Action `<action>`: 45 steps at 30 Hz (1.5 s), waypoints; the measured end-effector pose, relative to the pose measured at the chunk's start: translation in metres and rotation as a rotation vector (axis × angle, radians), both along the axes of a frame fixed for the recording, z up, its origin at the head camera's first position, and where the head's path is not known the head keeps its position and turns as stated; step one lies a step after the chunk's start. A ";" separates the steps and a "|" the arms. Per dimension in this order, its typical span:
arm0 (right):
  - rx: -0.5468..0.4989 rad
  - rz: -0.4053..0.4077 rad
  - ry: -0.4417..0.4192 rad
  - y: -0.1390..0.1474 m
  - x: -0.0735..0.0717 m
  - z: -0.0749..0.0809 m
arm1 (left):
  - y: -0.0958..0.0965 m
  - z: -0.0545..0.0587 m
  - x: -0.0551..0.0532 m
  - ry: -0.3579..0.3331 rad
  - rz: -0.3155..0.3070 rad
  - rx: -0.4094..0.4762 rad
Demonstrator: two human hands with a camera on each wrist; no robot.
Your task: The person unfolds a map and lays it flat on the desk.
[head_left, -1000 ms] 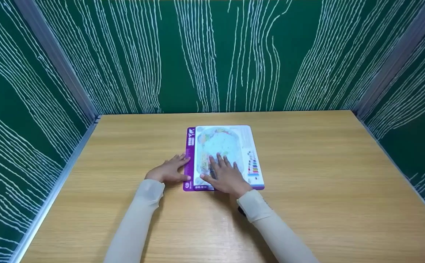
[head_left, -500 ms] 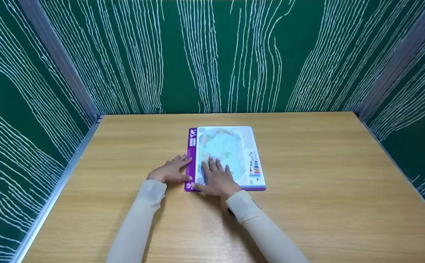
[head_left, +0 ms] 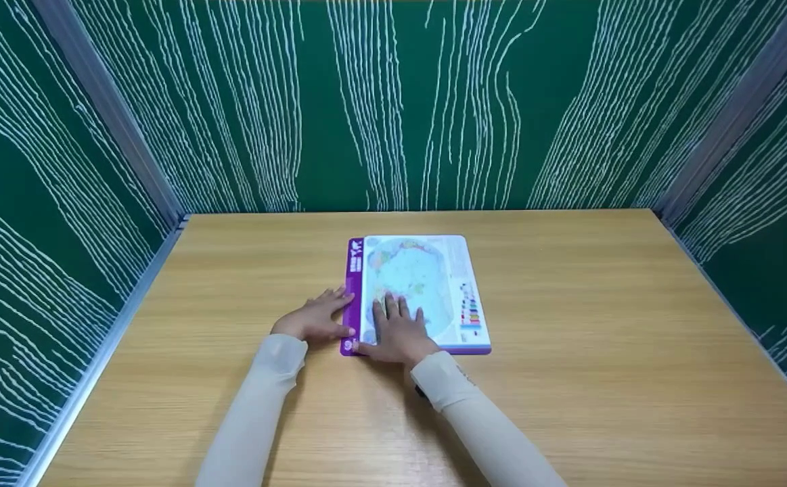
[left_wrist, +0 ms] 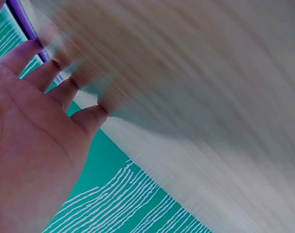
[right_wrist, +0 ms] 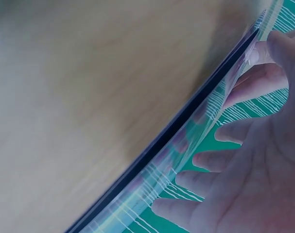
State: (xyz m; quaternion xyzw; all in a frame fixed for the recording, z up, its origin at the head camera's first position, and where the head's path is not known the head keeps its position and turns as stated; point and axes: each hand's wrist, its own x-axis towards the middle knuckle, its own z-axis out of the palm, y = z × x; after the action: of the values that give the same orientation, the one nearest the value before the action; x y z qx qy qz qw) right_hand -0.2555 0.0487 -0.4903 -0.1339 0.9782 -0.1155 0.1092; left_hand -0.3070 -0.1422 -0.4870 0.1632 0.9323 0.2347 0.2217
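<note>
A flat board printed with a pale blue map (head_left: 427,270) lies on the table, a purple strip (head_left: 354,270) along its left side. My left hand (head_left: 313,318) rests flat at that strip, thumb and forefinger on its edge; in the left wrist view its other fingertips (left_wrist: 64,90) touch the wood. Over the lower left of the map spreads my right hand (head_left: 400,335), fingers apart and pointing away from me. Seen from the right wrist, its fingers (right_wrist: 198,179) are nearly straight just above the glossy, reflecting surface (right_wrist: 186,141). They cover part of the map.
The board sits near the middle of a light wooden table (head_left: 569,304). Green panels (head_left: 447,101) with white wavy lines enclose the back and both sides, joined by metal posts (head_left: 109,101) at the corners.
My right hand has slid left and slightly towards me across the map, uncovering more of its middle. The left hand and the board keep practically the same place.
</note>
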 end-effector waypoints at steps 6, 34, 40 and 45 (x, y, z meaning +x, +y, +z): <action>0.034 -0.012 -0.013 -0.003 -0.001 0.000 | 0.001 0.001 0.001 -0.010 0.017 0.001; 0.057 0.019 -0.016 -0.006 -0.004 0.000 | 0.000 0.002 0.002 0.018 -0.032 0.008; 0.038 0.009 -0.043 -0.005 -0.003 0.002 | 0.000 0.002 0.001 0.016 -0.041 0.001; 0.016 0.005 -0.065 -0.004 -0.003 0.003 | 0.000 0.002 0.000 0.002 -0.029 -0.008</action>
State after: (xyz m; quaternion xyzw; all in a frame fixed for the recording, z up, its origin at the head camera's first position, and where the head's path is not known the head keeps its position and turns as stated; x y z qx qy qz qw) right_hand -0.2588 0.0450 -0.4876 -0.1316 0.9747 -0.1114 0.1421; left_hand -0.3066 -0.1421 -0.4854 0.1760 0.9309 0.2277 0.2248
